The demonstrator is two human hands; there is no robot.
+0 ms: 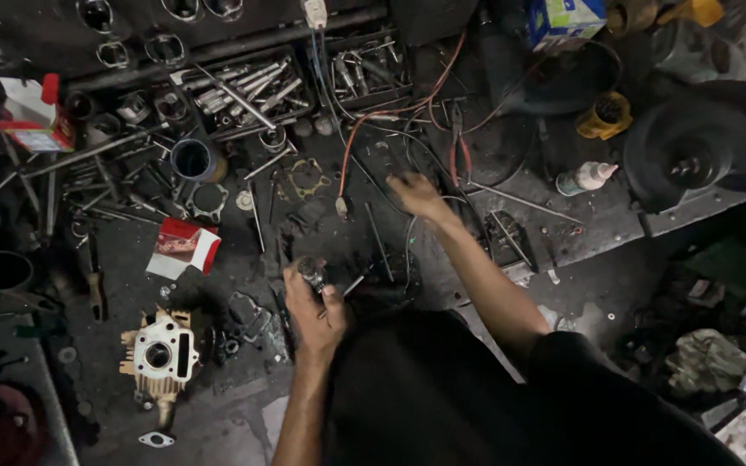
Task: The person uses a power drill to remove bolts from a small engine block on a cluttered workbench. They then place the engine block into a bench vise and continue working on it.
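Two bare hands are in view above a dark, oil-stained bench [218, 414]. The left hand [314, 312] is closed around one small grey cylindrical metal part [312, 271], held upright just above the bench surface near the person's body; its grip is firm, fingers wrapped about the lower end. The right hand [419, 196] is stretched forward and well apart from the left, fingers spread and holding nothing, hovering over a tangle of red and black wires [407, 129]. One whitish finned metal cylinder head [161, 352] lies to the left of the left hand. One red-and-white cardboard box [185, 245] lies beyond it. One dark round metal cup [192, 160] stands further back, beside one black tray of long steel tools [248, 91]. One small white plastic squeeze bottle [587, 178] lies on its side right of the right hand. One yellow round cap-like piece [605, 115] sits behind the bottle.
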